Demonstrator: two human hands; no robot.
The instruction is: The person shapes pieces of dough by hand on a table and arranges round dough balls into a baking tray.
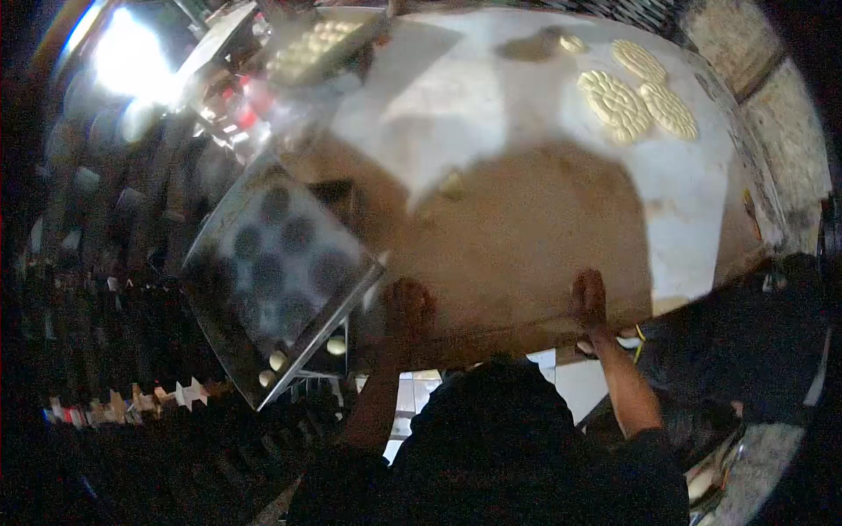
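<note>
Three flat dough rounds (612, 107) lie close together near the table's far right corner, pale yellow, their tops pressed all over with a raised, petal-like pattern. A small dough piece (571, 43) sits just beyond them by the far edge, and a blurred lump (452, 186) lies alone towards the middle of the table (535, 228). My left hand (410, 302) and right hand (589, 296) are well apart at the near edge, nowhere near the rounds; I see nothing held, but they are too dim for me to tell whether the fingers are open or curled.

The tabletop is smooth, whitish where light falls and brown in a broad shadow before me. At its left edge, near my left hand, a tilted metal tray (329, 326) shows dark round patches; pale balls (278, 360) are at its near corner. Another tray (364, 66), full of pale balls, stands at the far left. A glaring light (132, 57) fills the room's upper left; the rest is mostly dark.
</note>
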